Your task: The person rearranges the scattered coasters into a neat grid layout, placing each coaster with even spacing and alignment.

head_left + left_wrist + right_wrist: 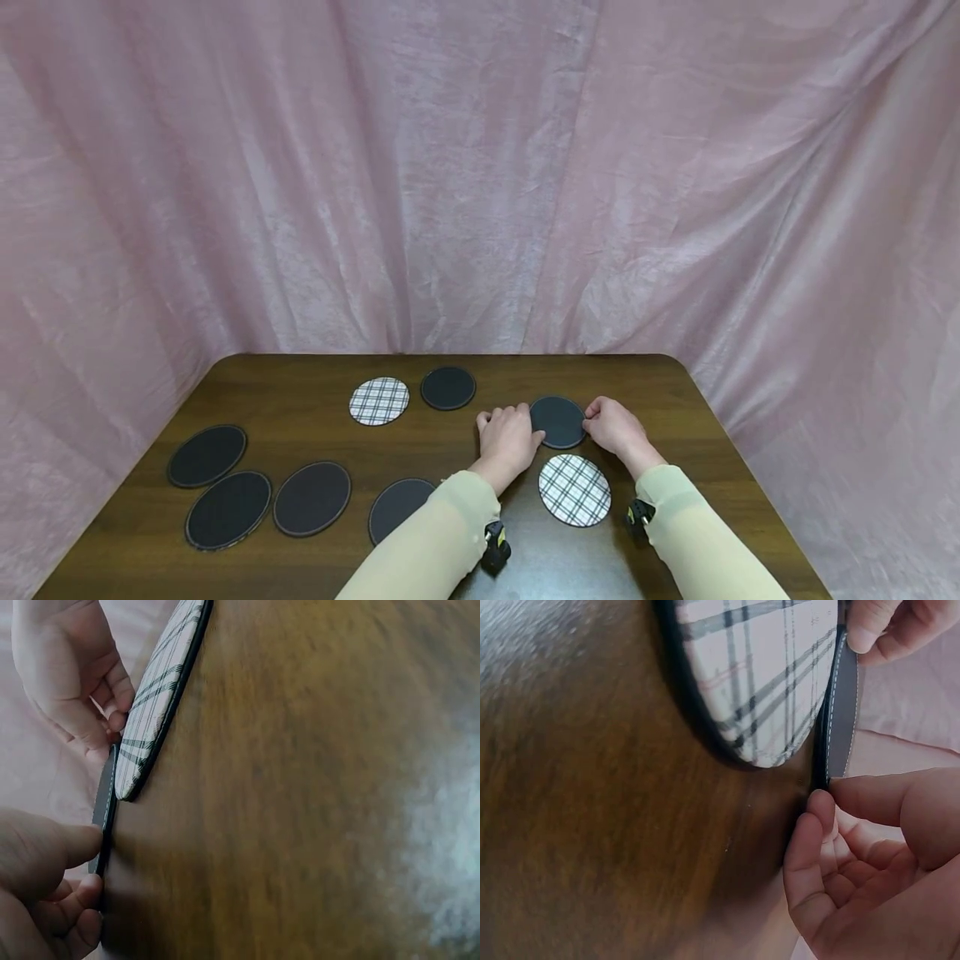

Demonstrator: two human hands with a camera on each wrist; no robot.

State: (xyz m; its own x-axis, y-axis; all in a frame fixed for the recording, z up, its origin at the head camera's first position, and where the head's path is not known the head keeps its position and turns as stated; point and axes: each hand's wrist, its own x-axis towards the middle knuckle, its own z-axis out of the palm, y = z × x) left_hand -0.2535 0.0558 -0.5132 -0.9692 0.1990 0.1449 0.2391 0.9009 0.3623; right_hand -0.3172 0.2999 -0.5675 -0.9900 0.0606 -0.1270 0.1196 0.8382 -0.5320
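Clearly, both our hands are busy with one held disc, dark and stitched round its edge, toward the right of the wooden table. Our left hand pinches its left rim between thumb and fingers, and our right hand pinches the opposite rim; whether it lies flat on the wood we cannot tell. Just nearer us, between our forearms, a plaid disc partly blocks our sight of it in the right wrist view. Our left sleeve covers part of a dark disc. Farther left we have three more dark discs, close together. Near the far edge lie a second plaid disc and another dark disc, before a pink curtain.
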